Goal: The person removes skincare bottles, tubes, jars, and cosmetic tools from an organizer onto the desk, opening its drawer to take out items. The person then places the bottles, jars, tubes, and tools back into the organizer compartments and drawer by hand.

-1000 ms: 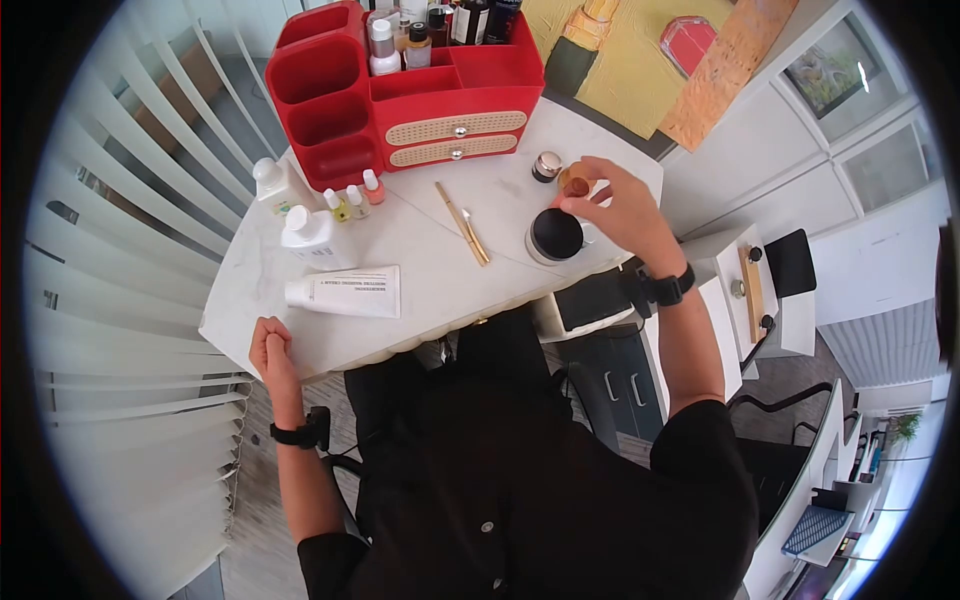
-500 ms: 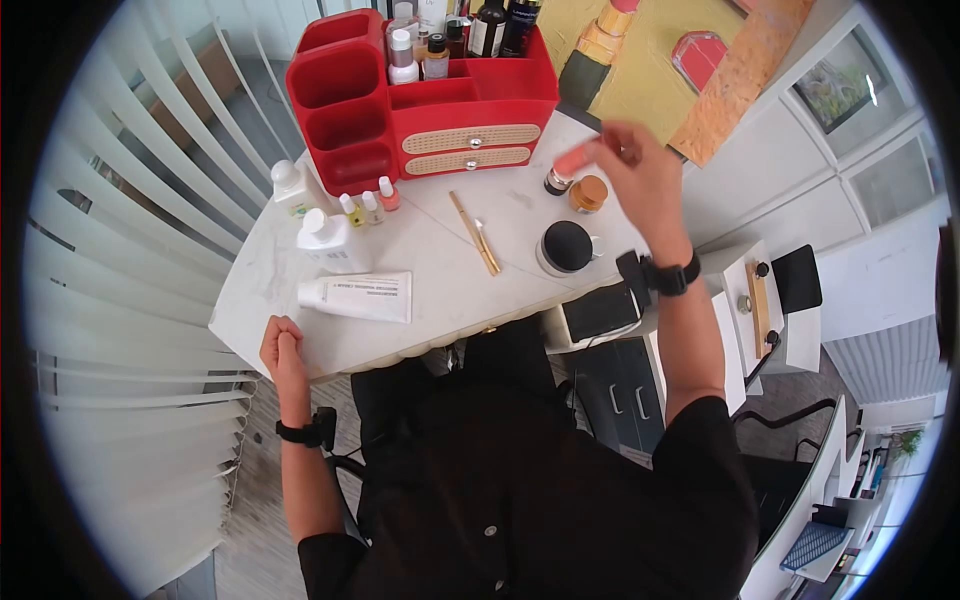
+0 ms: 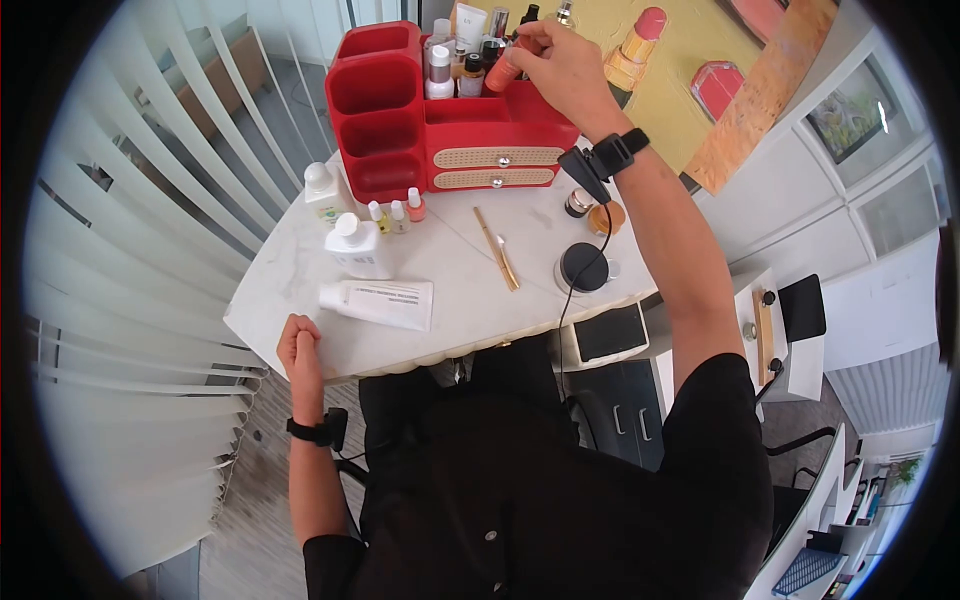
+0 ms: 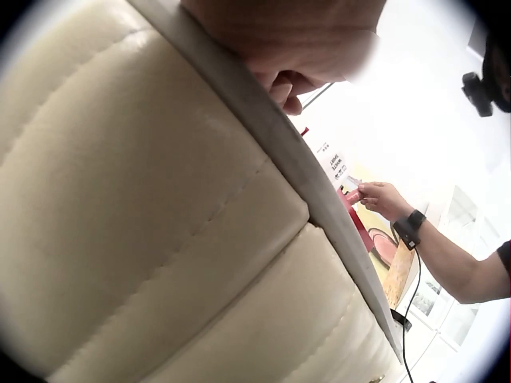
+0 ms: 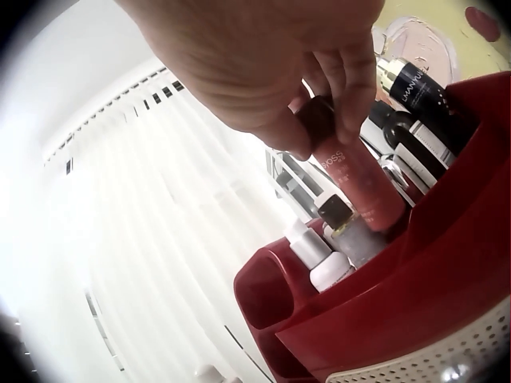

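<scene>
My right hand (image 3: 568,72) pinches a coral-pink bottle (image 3: 502,74) by its dark cap, over the rear compartment of the red organizer (image 3: 470,135). In the right wrist view the bottle (image 5: 361,182) tilts, its lower end inside the organizer (image 5: 399,295), beside a dark-capped bottle (image 5: 351,235) and a white bottle (image 5: 323,259); the right hand (image 5: 271,64) covers its top. My left hand (image 3: 301,350) rests with curled fingers at the table's front left edge, holding nothing; the white tube (image 3: 385,303) lies nearest it.
White pump bottles (image 3: 360,248) and small nail polish bottles (image 3: 400,218) stand at the left. Golden sticks (image 3: 497,250) lie mid-table. A black-lidded jar (image 3: 583,267), an amber jar (image 3: 606,218) and a small dark jar (image 3: 578,203) stand at the right, under the right forearm and its cable.
My right hand has moved from the jars at the right up and left to the organizer, carrying the coral-pink bottle. The amber jar stands released on the table. The left hand stays put.
</scene>
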Demonstrator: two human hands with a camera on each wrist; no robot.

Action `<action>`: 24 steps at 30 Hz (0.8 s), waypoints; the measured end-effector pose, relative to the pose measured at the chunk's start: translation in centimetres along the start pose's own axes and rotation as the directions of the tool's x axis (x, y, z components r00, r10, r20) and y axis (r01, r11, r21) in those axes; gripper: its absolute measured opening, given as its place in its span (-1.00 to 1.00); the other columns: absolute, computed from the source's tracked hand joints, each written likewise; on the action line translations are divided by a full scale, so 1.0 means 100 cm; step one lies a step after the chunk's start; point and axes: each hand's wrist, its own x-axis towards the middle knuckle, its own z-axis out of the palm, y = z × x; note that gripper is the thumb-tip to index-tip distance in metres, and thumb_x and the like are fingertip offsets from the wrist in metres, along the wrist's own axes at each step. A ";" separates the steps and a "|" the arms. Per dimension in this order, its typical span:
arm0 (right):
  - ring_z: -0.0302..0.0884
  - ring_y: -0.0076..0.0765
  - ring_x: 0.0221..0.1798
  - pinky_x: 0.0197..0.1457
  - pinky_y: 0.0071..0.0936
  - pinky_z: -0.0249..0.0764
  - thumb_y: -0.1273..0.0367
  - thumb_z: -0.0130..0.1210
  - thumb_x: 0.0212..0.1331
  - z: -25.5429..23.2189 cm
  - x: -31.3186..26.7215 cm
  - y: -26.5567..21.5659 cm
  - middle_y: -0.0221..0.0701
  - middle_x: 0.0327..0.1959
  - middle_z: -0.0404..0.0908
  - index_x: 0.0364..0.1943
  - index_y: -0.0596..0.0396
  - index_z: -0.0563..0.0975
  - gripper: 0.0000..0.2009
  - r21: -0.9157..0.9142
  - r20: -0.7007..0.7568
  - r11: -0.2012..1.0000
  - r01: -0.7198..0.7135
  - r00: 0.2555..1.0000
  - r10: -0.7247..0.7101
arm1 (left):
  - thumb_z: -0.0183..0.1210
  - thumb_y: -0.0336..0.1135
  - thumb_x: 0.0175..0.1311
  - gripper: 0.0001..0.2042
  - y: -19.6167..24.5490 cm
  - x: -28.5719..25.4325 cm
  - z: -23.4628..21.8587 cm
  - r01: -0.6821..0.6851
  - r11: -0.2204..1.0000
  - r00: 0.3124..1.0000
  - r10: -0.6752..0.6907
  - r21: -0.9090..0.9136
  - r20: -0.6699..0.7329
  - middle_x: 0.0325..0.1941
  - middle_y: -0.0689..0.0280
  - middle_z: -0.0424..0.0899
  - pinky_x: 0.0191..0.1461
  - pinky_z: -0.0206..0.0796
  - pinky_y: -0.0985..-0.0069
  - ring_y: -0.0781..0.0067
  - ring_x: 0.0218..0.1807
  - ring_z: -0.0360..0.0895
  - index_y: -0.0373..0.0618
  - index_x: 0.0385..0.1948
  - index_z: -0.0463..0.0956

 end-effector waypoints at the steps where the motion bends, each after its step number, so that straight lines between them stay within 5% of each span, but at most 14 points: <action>1: 0.72 -0.38 -0.19 -0.03 -0.47 0.63 0.23 0.36 0.18 0.003 0.001 0.001 -0.27 -0.17 0.78 0.05 0.23 0.63 -0.57 0.002 0.001 1.000 0.003 1.000 -0.003 | -0.12 -0.53 0.34 -0.83 -0.001 0.000 0.000 0.010 1.000 1.000 -0.010 -0.010 0.002 -0.46 0.52 0.29 -0.32 -0.04 0.65 0.72 -0.40 0.11 -0.13 -0.48 0.36; 3: 0.74 -0.15 -0.13 0.04 -0.32 0.61 0.24 0.32 0.16 0.007 0.001 0.002 -0.20 -0.22 0.75 -0.02 0.25 0.63 -0.60 0.032 0.022 0.999 -0.028 0.999 0.028 | -0.12 -0.53 0.34 -0.83 -0.001 0.000 0.000 0.021 1.000 1.000 -0.021 -0.019 0.005 -0.46 0.51 0.30 -0.31 -0.04 0.65 0.72 -0.39 0.11 -0.14 -0.48 0.36; 19: 0.69 0.04 -0.06 0.11 -0.12 0.56 0.29 0.30 0.16 0.035 0.002 0.003 -0.13 -0.23 0.74 -0.08 0.13 0.69 -0.71 -0.198 0.202 0.975 0.097 0.978 -0.057 | -0.11 -0.52 0.35 -0.83 0.003 -0.001 0.000 0.028 0.999 1.000 -0.028 -0.016 0.010 -0.46 0.52 0.29 -0.33 -0.07 0.64 0.74 -0.41 0.09 -0.13 -0.48 0.37; 22: 0.68 0.06 -0.05 0.11 -0.11 0.56 0.27 0.29 0.17 0.036 -0.006 0.010 -0.12 -0.20 0.74 -0.02 0.13 0.66 -0.66 -0.115 0.099 0.987 0.110 0.990 -0.099 | -0.11 -0.52 0.35 -0.83 0.004 0.000 0.001 0.024 1.000 1.000 -0.024 -0.014 0.010 -0.46 0.52 0.29 -0.33 -0.07 0.64 0.74 -0.40 0.10 -0.13 -0.48 0.37; 24: 0.73 -0.12 -0.15 0.00 -0.28 0.62 0.22 0.33 0.17 0.029 -0.014 0.012 -0.16 -0.16 0.75 0.13 0.10 0.62 -0.55 -0.191 -0.034 0.979 0.075 0.996 -0.083 | -0.12 -0.52 0.35 -0.83 0.003 0.000 0.001 0.025 1.000 1.000 -0.025 -0.010 0.007 -0.46 0.52 0.28 -0.33 -0.07 0.64 0.73 -0.40 0.10 -0.13 -0.48 0.37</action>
